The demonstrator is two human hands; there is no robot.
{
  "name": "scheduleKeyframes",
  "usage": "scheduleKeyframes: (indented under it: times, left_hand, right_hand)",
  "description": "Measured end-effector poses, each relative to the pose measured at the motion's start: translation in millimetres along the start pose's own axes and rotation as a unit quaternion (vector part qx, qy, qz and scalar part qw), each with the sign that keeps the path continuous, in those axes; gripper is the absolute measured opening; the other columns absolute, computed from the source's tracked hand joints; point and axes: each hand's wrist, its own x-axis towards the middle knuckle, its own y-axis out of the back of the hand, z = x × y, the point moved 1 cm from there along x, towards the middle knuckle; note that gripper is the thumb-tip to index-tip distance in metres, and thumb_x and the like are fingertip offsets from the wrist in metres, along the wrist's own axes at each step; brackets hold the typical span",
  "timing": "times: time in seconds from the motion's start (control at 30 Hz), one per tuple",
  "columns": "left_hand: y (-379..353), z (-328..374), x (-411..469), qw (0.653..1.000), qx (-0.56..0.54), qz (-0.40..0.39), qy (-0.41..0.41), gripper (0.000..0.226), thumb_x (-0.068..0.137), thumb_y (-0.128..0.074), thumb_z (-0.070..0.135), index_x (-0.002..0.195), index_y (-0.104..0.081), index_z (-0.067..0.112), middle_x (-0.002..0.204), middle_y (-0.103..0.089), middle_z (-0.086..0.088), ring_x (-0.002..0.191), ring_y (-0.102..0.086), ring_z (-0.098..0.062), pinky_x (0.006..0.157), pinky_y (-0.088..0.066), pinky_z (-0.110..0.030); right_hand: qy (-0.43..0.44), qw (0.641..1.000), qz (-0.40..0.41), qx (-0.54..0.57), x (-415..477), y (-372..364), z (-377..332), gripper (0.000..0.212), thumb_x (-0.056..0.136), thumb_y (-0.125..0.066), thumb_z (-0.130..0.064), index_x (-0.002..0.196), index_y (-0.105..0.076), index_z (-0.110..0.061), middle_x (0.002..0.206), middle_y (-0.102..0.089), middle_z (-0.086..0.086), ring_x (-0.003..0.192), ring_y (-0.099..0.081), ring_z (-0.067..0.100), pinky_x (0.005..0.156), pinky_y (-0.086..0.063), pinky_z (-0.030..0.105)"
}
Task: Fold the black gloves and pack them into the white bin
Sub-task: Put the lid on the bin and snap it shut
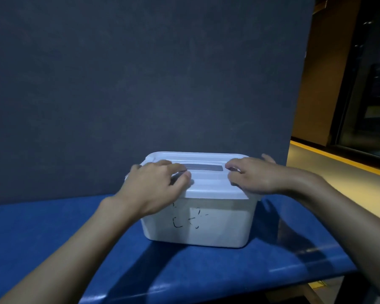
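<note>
The white bin [206,224] stands on the blue table with its white lid [208,183] on top. The lid has a grey handle strip [204,167] along its middle. Black marks are scrawled on the bin's front wall. My left hand [156,185] lies on the left part of the lid, fingers curled over the handle's left end. My right hand [255,174] rests on the lid's right part, fingers bent near the handle's right end. No black gloves are visible; the bin's inside is hidden by the lid.
The blue table [53,233] stretches left and toward me, its right edge close beside the bin. A dark grey panel [140,84] rises right behind the bin. To the right lies a yellowish floor [338,178] and dark glass.
</note>
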Motion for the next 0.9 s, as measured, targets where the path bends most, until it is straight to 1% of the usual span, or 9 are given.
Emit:
scheduleKeyframes:
  times: [0.07,0.17,0.3,0.37,0.43,0.57,0.67,0.83,0.9]
  left_hand:
    - [-3,1,-1,1.0,0.007,-0.004,0.008,0.05,0.085,-0.021,0.063,0.113,-0.058,0.044,0.122,-0.062,0.017,0.112,-0.055,-0.015,0.095,-0.043,-0.043]
    - [0,0,-2,1.0,0.014,-0.006,0.007,0.043,0.092,-0.026,0.059,0.117,-0.058,0.046,0.122,-0.061,0.016,0.11,-0.055,-0.017,0.094,-0.04,-0.042]
    - [14,-15,3,1.0,0.0,-0.019,-0.007,0.043,0.097,-0.027,0.053,0.116,-0.064,0.043,0.115,-0.066,0.018,0.104,-0.058,-0.014,0.092,-0.039,-0.039]
    - [17,-24,1,0.996,-0.09,-0.002,0.013,0.038,0.096,-0.036,0.046,0.109,-0.069,0.033,0.11,-0.07,0.018,0.1,-0.062,-0.012,0.093,-0.047,-0.037]
    - [15,-30,-2,0.98,-0.191,0.042,0.042,0.029,0.095,-0.046,0.037,0.099,-0.072,0.026,0.1,-0.071,0.011,0.091,-0.065,-0.013,0.087,-0.053,-0.037]
    - [7,-41,-11,0.925,-0.351,0.118,0.086,0.026,0.084,-0.049,0.035,0.094,-0.072,0.028,0.095,-0.072,0.007,0.091,-0.067,-0.009,0.081,-0.053,-0.033]
    - [2,-60,-16,0.91,-0.373,0.133,0.127,0.023,0.09,-0.051,0.028,0.104,-0.07,0.028,0.11,-0.067,0.01,0.1,-0.063,-0.006,0.077,-0.048,-0.027]
    - [-5,-66,-23,0.896,-0.395,0.077,0.188,0.019,0.1,-0.046,0.03,0.11,-0.061,0.027,0.107,-0.065,0.012,0.098,-0.061,-0.003,0.08,-0.05,-0.028]
    - [-6,-65,-23,0.89,-0.408,0.091,0.182,0.017,0.099,-0.045,0.028,0.109,-0.059,0.028,0.108,-0.064,0.011,0.1,-0.062,-0.006,0.083,-0.05,-0.03]
  right_hand:
    - [-0.012,1.0,-0.003,-0.005,12,-1,-13,0.041,0.098,-0.025,-0.049,0.114,-0.057,-0.028,0.124,-0.057,-0.002,0.131,-0.04,0.019,0.115,-0.008,0.054]
    - [-0.019,0.997,-0.068,-0.022,21,-14,-23,0.064,0.091,-0.008,-0.071,0.149,-0.017,-0.046,0.163,-0.01,-0.004,0.151,-0.003,0.019,0.119,0.001,0.05]
    - [0.003,0.995,-0.101,-0.006,21,-11,-8,0.064,0.092,-0.009,-0.071,0.151,-0.008,-0.047,0.163,0.002,-0.013,0.15,0.007,0.01,0.121,0.004,0.043]
    - [0.015,0.994,-0.11,0.008,25,-1,-8,0.059,0.094,-0.019,-0.064,0.148,-0.027,-0.04,0.157,-0.028,-0.01,0.146,-0.02,0.013,0.118,-0.015,0.04]
    - [0.012,0.996,-0.085,0.014,33,5,-24,0.049,0.094,-0.03,-0.055,0.133,-0.044,-0.03,0.122,-0.056,-0.008,0.122,-0.048,0.016,0.103,-0.034,0.038]
    - [0.063,0.996,-0.069,0.015,47,-10,-68,0.069,0.086,-0.015,-0.078,0.148,-0.017,-0.049,0.161,-0.016,-0.016,0.151,-0.006,0.018,0.118,-0.006,0.054]
    - [0.056,0.993,-0.105,-0.006,45,-25,-72,0.064,0.087,-0.009,-0.076,0.147,-0.009,-0.054,0.163,0.002,-0.016,0.15,0.009,0.016,0.117,0.005,0.055]
    - [0.043,0.994,-0.097,-0.025,58,-12,-92,0.04,0.084,-0.022,-0.066,0.113,-0.042,-0.046,0.141,-0.041,-0.006,0.134,-0.034,0.024,0.107,-0.023,0.056]
    - [0.062,0.994,-0.089,-0.008,66,-14,-110,0.061,0.084,-0.022,-0.072,0.139,-0.031,-0.044,0.155,-0.029,-0.005,0.144,-0.023,0.023,0.113,-0.016,0.058]
